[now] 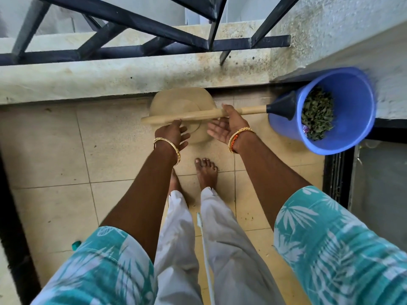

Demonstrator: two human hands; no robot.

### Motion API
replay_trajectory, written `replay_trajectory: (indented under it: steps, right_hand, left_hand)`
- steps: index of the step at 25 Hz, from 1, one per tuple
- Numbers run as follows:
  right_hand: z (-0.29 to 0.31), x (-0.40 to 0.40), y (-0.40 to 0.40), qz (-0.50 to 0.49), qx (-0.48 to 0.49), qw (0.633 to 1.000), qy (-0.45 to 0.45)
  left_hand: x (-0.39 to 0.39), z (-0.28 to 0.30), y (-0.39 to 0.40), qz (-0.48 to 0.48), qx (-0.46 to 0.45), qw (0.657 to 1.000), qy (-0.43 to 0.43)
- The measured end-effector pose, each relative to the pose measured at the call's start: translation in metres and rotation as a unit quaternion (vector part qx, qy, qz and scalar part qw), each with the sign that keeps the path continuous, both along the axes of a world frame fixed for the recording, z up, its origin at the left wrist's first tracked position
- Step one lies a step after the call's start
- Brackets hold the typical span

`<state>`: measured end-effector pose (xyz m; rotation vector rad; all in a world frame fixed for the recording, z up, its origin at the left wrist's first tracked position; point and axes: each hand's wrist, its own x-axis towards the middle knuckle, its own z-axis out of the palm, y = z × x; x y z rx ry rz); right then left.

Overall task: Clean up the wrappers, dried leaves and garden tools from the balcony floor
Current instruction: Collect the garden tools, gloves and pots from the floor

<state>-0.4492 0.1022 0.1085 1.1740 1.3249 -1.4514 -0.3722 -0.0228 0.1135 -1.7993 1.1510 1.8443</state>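
Note:
A beige watering can sits low by the parapet wall. Its long spout ends in a dark rose that reaches the rim of a blue bucket. The bucket holds dried leaves and a scrap of wrapper. My left hand is under the can's long handle bar, its fingers loose and spread, touching the bar. My right hand is palm up with straight fingers. The spout lies in the crook between its thumb and forefinger.
A dark metal railing tops the concrete parapet ahead. My bare feet stand on the beige tiled floor. A dark door track runs along the right. A teal object peeks out at lower left.

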Motion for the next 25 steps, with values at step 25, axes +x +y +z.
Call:
replay_trajectory:
  steps: [25]
  right_hand:
    - [0.346,0.274,-0.048,0.784,-0.004,0.044,0.619]
  left_hand:
    - [0.327,0.364,0.093,-0.239,-0.384,0.847,-0.278]
